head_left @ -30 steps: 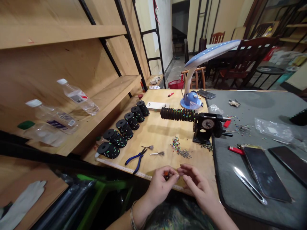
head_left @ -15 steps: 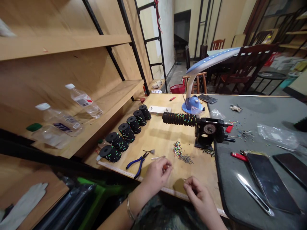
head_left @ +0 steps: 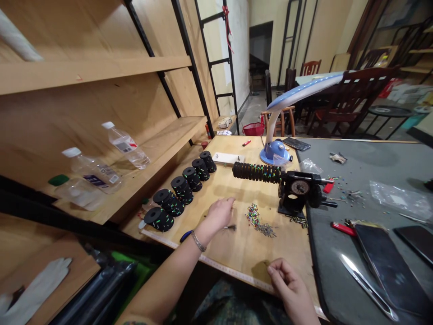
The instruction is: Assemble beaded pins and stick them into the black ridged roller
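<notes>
Six wound spools (head_left: 183,193) stand at left; more rolls (head_left: 257,173) sit on the winder (head_left: 298,189). Beads (head_left: 252,215) and pins (head_left: 266,230) lie loose nearby, judged unused. Left hand (head_left: 220,213) palm-down across the pliers (head_left: 186,236), beside the tuft (head_left: 231,228). Right hand (head_left: 284,276) near the table edge (head_left: 233,272), fingertips pinched narrow. Left finger spread, and anything in right's pinch: cannot tell.

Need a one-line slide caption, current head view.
Left hand over the wooden tabletop, between six black spools and loose multicolored bits; right hand nearer the camera.
</notes>
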